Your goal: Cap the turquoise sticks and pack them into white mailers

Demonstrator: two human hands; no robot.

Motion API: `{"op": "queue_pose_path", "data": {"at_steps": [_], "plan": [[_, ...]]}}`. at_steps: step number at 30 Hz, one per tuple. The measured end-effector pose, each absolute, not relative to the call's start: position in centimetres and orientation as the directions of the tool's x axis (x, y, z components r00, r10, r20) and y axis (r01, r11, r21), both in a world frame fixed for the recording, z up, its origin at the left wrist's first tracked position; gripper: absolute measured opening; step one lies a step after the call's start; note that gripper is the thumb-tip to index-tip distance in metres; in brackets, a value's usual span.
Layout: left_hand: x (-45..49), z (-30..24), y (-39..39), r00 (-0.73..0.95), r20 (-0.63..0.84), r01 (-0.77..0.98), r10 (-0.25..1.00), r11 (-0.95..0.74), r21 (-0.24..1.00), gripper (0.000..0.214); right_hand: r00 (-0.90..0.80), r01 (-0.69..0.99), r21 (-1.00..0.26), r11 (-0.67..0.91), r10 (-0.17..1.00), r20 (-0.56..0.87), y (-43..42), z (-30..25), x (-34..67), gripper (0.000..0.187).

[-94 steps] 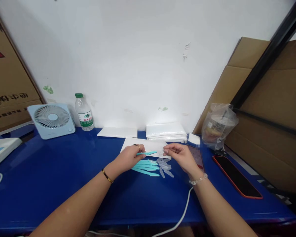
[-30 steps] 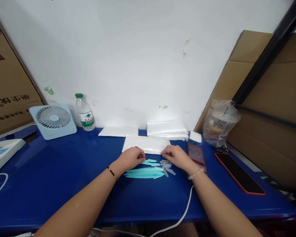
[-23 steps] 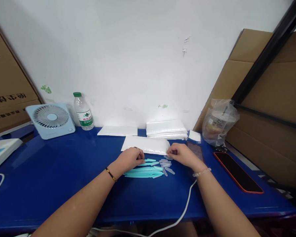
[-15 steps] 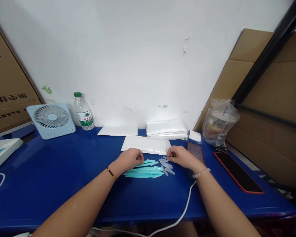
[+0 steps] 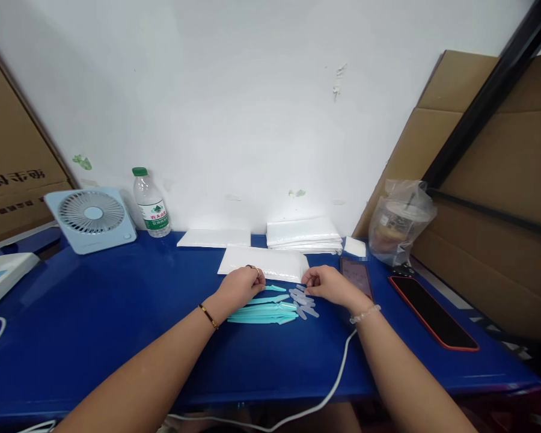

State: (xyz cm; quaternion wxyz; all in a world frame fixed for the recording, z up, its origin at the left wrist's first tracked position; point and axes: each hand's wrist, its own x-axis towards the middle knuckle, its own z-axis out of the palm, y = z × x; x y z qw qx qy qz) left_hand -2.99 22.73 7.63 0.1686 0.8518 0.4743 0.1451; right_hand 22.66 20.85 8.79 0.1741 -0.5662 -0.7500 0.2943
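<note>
Several turquoise plastic sticks lie in a pile on the blue table, with a cluster of small clear caps to their right. My left hand is curled, fingers closed on the near end of one turquoise stick that points right. My right hand rests just right of the caps, thumb and fingertips pinched together at the cluster's far edge. What the pinch holds is too small to make out. A white padded envelope lies flat just behind both hands.
At the back stand a stack of white bags, another white envelope, a water bottle and a small fan. Two phones and a bagged drink sit right. A white cable crosses the front edge.
Three seconds ago both hands were raised, holding a stick and a cap over the pile. They have come down to the table, and over the last second they barely shift.
</note>
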Motion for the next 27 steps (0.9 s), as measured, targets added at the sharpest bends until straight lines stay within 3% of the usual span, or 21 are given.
{"op": "queue_pose_path", "data": {"at_steps": [10,15,21,27], "plan": [[-3.5,7.4,23.0,0.512,0.055,0.767,0.857,-0.484,0.422,0.011,-0.288,0.796,-0.577,0.183,0.953,-0.095,21.0,8.3,23.6,0.011],[-3.4,7.5,23.0,0.51,0.068,0.757,0.858,-0.485,0.438,0.014,-0.284,0.78,-0.586,0.219,0.959,-0.02,20.8,8.6,23.0,0.007],[-3.5,7.7,22.9,0.501,0.085,0.753,0.861,-0.482,0.448,0.015,-0.233,0.808,-0.561,0.181,0.972,-0.022,20.9,8.6,23.0,0.017],[-3.6,7.5,22.9,0.537,0.109,0.716,0.836,-0.521,0.465,0.01,-0.22,0.867,-0.459,0.194,0.975,-0.005,21.1,8.2,24.1,0.04]]}}
